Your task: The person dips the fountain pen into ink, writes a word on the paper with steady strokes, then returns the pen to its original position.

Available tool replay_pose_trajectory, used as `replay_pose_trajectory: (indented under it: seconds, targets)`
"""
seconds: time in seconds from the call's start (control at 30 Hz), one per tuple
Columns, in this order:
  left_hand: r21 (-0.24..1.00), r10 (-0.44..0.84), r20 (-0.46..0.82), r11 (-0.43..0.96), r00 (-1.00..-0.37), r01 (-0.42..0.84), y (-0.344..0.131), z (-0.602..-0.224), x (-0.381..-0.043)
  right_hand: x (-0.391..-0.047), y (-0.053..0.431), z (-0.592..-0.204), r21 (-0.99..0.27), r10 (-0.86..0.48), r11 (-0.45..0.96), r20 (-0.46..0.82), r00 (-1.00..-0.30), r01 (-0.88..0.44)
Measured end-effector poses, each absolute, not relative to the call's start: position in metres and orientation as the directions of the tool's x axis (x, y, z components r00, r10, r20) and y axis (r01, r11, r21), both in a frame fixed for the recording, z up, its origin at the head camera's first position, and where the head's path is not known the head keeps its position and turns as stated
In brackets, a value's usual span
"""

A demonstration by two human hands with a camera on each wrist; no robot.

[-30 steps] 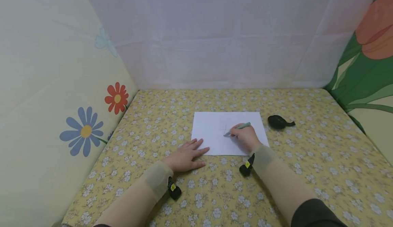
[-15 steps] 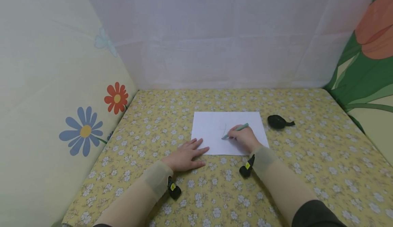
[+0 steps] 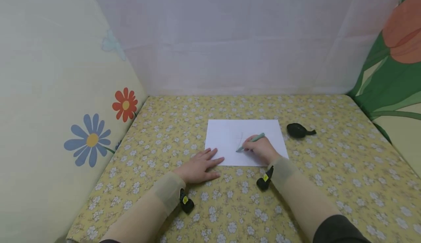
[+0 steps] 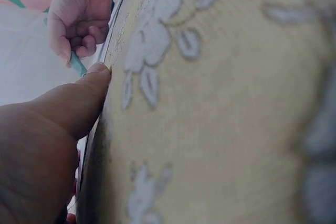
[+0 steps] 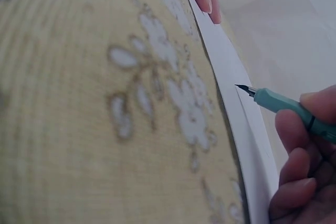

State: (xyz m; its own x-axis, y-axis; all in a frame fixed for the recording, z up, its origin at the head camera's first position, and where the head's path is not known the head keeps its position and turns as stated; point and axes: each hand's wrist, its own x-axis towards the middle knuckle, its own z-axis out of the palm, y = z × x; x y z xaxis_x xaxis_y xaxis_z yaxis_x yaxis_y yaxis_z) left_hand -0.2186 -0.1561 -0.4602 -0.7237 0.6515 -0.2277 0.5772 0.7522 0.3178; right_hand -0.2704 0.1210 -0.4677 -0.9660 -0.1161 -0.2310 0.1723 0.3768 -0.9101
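Observation:
My right hand (image 3: 260, 148) pinches a green fountain pen (image 5: 286, 104) between thumb and fingers, its dark metal nib right at the paper. The white sheet of paper (image 3: 223, 133) lies flat on the table, with a thin curved line drawn near its middle. My left hand (image 3: 198, 167) rests with spread fingers on the sheet's lower left corner, its thumb on the tablecloth. In the left wrist view the left thumb (image 4: 79, 98) is close up, with the pen hand (image 4: 81, 17) beyond it.
A black rounded object with a short tail (image 3: 297, 130) lies right of the paper. The yellow flowered tablecloth (image 3: 164, 126) covers the table. A pale curtain (image 3: 230, 34) hangs behind, with flower-printed walls at both sides.
The right hand has drawn the pen tip down and slightly left across the paper, lengthening the curved line. My left hand has stayed in place.

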Motion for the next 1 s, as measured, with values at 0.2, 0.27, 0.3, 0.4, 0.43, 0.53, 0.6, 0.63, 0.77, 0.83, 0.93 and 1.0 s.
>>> replay_pose_trajectory:
  seconds: [0.2, 0.27, 0.3, 0.4, 0.43, 0.53, 0.6, 0.63, 0.77, 0.83, 0.93, 1.0]
  targets:
    - [0.326, 0.652, -0.227, 0.751, -0.723, 0.574, -0.156, -0.458, -0.218, -0.270, 0.120, -0.469, -0.912, -0.127, 0.379, -0.217, -0.968, 0.155]
    - [0.326, 0.650, -0.230, 0.752, -0.724, 0.573, -0.155, -0.458, -0.218, -0.270, 0.120, -0.469, -0.913, -0.132, 0.379, -0.216, -0.967, 0.152]
    - [0.327, 0.651, -0.230, 0.752, -0.724, 0.572, -0.155, -0.458, -0.218, -0.270, 0.120, -0.470, -0.913, -0.135, 0.378, -0.218, -0.967, 0.153]
    - [0.329, 0.649, -0.234, 0.754, -0.724, 0.569, -0.155, -0.458, -0.218, -0.271, 0.121, -0.471, -0.919, -0.126, 0.360, -0.221, -0.967, 0.163]
    - [0.326, 0.648, -0.236, 0.755, -0.724, 0.569, -0.155, -0.458, -0.218, -0.272, 0.122, -0.472, -0.922, -0.119, 0.347, -0.223, -0.967, 0.170]
    - [0.325, 0.650, -0.232, 0.753, -0.724, 0.572, -0.156, -0.459, -0.219, -0.272, 0.123, -0.472, -0.933, -0.095, 0.301, -0.234, -0.967, 0.196]
    - [0.323, 0.652, -0.229, 0.751, -0.723, 0.575, -0.156, -0.459, -0.219, -0.272, 0.124, -0.471, -0.940, -0.087, 0.270, -0.242, -0.966, 0.211]
    - [0.324, 0.655, -0.227, 0.749, -0.721, 0.578, -0.156, -0.459, -0.219, -0.272, 0.124, -0.471, -0.943, -0.083, 0.253, -0.245, -0.966, 0.217]
    - [0.328, 0.661, -0.223, 0.743, -0.717, 0.583, -0.156, -0.459, -0.218, -0.274, 0.127, -0.470, -0.949, -0.059, 0.208, -0.252, -0.966, 0.235]
    - [0.327, 0.663, -0.220, 0.741, -0.716, 0.586, -0.156, -0.459, -0.218, -0.275, 0.130, -0.470, -0.952, -0.045, 0.200, -0.247, -0.968, 0.233]
    - [0.329, 0.665, -0.216, 0.739, -0.715, 0.588, -0.156, -0.458, -0.217, -0.277, 0.132, -0.469, -0.953, -0.019, 0.206, -0.231, -0.973, 0.222]
    - [0.331, 0.666, -0.215, 0.738, -0.714, 0.588, -0.157, -0.458, -0.217, -0.278, 0.133, -0.468, -0.953, 0.002, 0.211, -0.223, -0.975, 0.218]
